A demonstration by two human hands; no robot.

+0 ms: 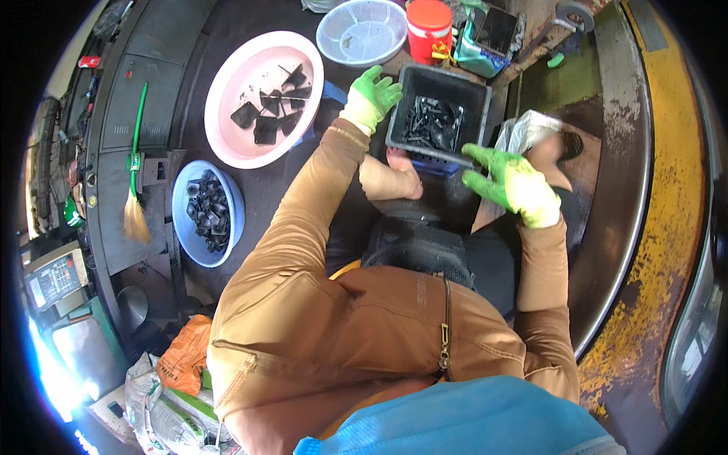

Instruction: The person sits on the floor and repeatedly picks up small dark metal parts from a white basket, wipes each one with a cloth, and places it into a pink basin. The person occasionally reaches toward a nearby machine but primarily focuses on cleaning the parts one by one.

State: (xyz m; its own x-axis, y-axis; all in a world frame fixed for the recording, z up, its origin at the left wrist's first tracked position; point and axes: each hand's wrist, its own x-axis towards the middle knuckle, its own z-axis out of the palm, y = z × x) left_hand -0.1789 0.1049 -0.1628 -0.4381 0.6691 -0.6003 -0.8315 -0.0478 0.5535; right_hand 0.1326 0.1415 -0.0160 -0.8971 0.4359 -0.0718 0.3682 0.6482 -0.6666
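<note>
My left hand (371, 98), in a yellow-green glove, has its fingers spread between the pink basin and the left side of a black plastic crate (447, 85). Small black plastic parts (434, 125) lie heaped in that crate. By the crate's near right corner, my right hand (519, 186), gloved alike, holds its fingers apart; whether they touch the rim I cannot tell. Flat black pieces (265, 129) with stems lie scattered in the pink basin (227, 83) at the far left. Neither hand shows anything in its grip.
A blue basin (237, 208) full of black parts stands left. Behind are a white mesh basket (360, 34) and a red-lidded jug (430, 34). My bare foot (390, 180) is before the crate. A yellow metal edge (652, 227) runs along the right; a broom (135, 174) is left.
</note>
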